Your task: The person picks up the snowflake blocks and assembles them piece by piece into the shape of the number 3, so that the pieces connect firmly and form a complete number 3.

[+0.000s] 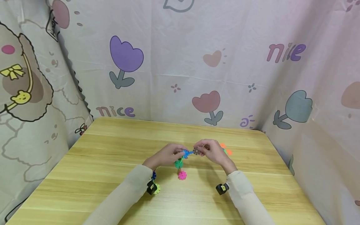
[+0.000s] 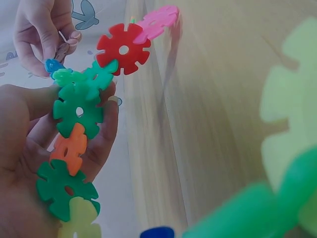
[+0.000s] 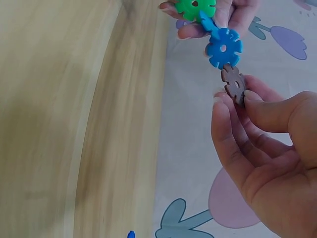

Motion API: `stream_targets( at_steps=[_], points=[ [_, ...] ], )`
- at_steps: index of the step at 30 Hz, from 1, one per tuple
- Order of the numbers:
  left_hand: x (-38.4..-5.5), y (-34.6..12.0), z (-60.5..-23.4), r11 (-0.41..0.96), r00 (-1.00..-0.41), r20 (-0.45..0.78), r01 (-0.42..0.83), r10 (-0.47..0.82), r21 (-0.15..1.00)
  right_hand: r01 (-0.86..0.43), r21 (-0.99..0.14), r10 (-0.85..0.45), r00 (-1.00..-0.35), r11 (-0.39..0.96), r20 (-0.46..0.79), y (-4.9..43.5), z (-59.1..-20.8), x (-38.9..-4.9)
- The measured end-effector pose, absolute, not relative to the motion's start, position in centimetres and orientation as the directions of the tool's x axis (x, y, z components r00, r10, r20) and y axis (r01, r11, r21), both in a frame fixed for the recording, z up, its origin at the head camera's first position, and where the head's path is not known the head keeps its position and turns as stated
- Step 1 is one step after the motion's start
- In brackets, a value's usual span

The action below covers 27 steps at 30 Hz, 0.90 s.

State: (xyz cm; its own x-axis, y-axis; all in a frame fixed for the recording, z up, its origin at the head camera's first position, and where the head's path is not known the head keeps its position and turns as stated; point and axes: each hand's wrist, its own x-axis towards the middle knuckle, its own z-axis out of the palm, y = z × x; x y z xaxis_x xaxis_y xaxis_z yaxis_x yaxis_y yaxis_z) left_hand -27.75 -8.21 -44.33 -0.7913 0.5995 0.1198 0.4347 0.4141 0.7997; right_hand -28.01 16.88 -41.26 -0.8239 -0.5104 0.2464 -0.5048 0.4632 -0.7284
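Note:
Above the middle of the table, my left hand (image 1: 168,154) holds a chain of notched plastic snowflake discs, its fingers around the blue and green part. In the left wrist view, green (image 2: 67,106), orange (image 2: 77,144) and red discs (image 2: 113,57) interlock at angles, and a pink disc (image 2: 159,19) joins the red one. My right hand (image 1: 212,152) pinches a brown snowflake disc (image 3: 230,77) between thumb and fingertips. The brown disc's edge meets a blue disc (image 3: 232,55) at the chain's end; how deeply they are slotted together I cannot tell.
Loose-looking orange and green discs (image 1: 229,152) lie on the wooden table (image 1: 112,140) behind my right hand. A yellow-green disc (image 1: 157,188) shows beside my left wrist. A patterned cloth (image 1: 168,62) hangs along the table's far edge.

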Motion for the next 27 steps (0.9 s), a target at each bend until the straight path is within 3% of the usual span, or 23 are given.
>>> stream_targets(
  at_steps=[6, 17, 27],
  points=[
    [-27.8, -8.2, -44.4, 0.386, -0.784, 0.134, 0.437, 0.606, 0.813, -0.508, -0.729, -0.518, -0.819, 0.459, 0.245, 16.6, -41.2, -27.9],
    [-27.8, -8.0, -44.4, 0.365, -0.818, 0.106, 0.363, 0.565, 0.857, -0.407, -0.765, -0.386, -0.895, 0.499, 0.225, 15.7, -41.5, -27.1],
    [-27.5, -8.0, -43.8, 0.339, -0.848, 0.056, 0.27, 0.527, 0.901, -0.431, -0.753, -0.343, -0.895, 0.497, 0.286, 14.8, -42.1, -26.8]
  ],
)
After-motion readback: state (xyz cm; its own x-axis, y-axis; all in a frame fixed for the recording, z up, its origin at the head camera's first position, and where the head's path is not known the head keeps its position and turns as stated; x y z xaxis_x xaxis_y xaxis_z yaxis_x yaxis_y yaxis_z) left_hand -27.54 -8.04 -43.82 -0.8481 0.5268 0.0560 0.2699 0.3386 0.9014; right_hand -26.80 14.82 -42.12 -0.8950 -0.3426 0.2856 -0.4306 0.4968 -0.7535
